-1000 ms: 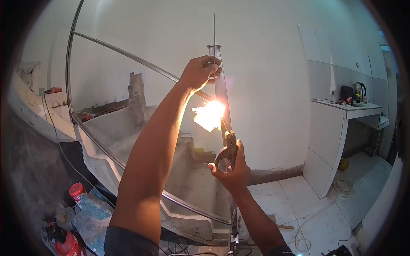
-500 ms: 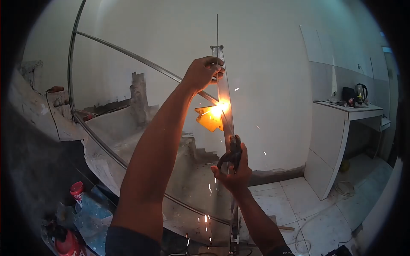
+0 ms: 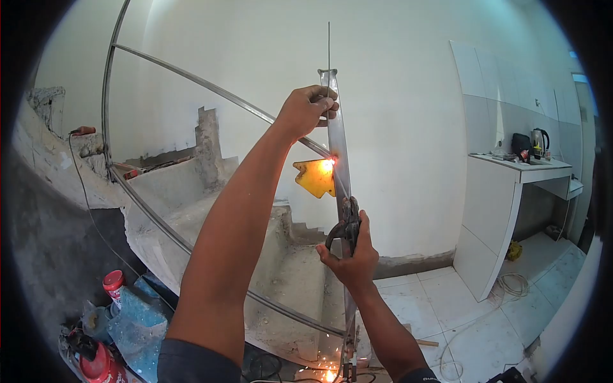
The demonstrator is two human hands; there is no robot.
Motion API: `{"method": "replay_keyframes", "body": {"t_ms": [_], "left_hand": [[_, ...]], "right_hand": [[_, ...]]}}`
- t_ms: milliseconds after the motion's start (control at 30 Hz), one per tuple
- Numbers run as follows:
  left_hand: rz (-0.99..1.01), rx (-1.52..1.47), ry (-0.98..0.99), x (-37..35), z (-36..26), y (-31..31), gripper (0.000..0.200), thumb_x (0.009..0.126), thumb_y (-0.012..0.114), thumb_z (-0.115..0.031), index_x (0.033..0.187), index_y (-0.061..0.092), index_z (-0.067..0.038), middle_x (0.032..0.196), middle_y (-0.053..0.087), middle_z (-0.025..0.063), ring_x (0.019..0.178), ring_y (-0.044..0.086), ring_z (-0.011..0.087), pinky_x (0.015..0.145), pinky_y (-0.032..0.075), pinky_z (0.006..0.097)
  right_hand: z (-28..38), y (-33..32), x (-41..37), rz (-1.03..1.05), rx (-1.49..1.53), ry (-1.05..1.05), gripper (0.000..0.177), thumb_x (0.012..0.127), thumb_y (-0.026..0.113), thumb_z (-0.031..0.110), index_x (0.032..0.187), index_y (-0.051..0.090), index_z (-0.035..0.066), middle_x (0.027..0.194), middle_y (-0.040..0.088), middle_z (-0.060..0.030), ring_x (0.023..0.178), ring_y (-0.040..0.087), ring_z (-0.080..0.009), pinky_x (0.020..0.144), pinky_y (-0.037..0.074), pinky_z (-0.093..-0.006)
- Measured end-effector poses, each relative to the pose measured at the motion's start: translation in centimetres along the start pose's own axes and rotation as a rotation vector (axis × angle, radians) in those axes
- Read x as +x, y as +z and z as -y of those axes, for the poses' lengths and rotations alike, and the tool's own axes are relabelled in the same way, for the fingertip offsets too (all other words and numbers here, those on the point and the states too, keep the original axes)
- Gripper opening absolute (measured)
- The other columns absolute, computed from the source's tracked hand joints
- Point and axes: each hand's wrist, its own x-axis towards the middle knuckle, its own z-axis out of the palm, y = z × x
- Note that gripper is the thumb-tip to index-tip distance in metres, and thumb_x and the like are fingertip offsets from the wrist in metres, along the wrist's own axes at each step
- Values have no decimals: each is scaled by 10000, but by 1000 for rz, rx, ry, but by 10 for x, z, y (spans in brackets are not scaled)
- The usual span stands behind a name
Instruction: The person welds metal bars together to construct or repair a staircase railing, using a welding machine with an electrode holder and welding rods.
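Observation:
My left hand [image 3: 311,110] pinches a thin metal rod [image 3: 329,54] that stands upright along the metal post [image 3: 339,137]. In my right hand [image 3: 357,258] is a black welding electrode holder [image 3: 348,223], its electrode [image 3: 343,186] angled up to where the slanted metal bar [image 3: 255,113] meets the post. A small orange-red glow [image 3: 332,161] burns at that joint. Just below the bar, a yellow welding magnet [image 3: 314,179] sits against the post. The rod's lower end is hard to make out near the glow.
Rough concrete steps [image 3: 281,255] lie behind the metal frame [image 3: 150,220]. Sparks [image 3: 329,375] glow near the post's foot. Red-lidded containers [image 3: 113,281] stand at lower left. A tiled counter [image 3: 485,223] with a kettle [image 3: 541,142] is at right; cable [image 3: 511,284] lies on the floor.
The bright arc at the joint has shrunk to a small glow, and the room looks brighter. Falling sparks have gone from the air and now show near the floor. Both hands have barely moved.

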Motion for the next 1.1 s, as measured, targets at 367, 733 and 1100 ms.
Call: {"method": "replay_keyframes", "body": {"t_ms": [367, 733, 1100], "left_hand": [[18, 145, 96, 12, 14, -7, 244, 992, 617, -156, 1224, 687, -130, 1109, 712, 60, 1035, 688, 185, 918, 553, 396], [1, 45, -5, 3, 2, -3, 269, 986, 621, -137, 1238, 650, -47, 1107, 712, 105, 1049, 684, 211, 941, 564, 437], [14, 21, -23, 0, -2, -1, 248, 1028, 559, -139, 1234, 640, -27, 1098, 707, 76, 1018, 685, 176, 913, 574, 377]], "right_hand": [[-3, 5, -3, -2, -49, 59, 1136, 635, 873, 622, 1419, 461, -90, 1150, 708, -213, 874, 752, -252, 713, 614, -323], [10, -5, 5, 68, 74, 139, 1119, 639, 921, 485, 1483, 390, -24, 1111, 702, -149, 895, 737, -235, 748, 603, -345], [2, -4, 2, 27, 92, 31, 1137, 666, 924, 478, 1487, 349, -60, 1118, 718, -116, 919, 749, -239, 758, 610, -334]]}}
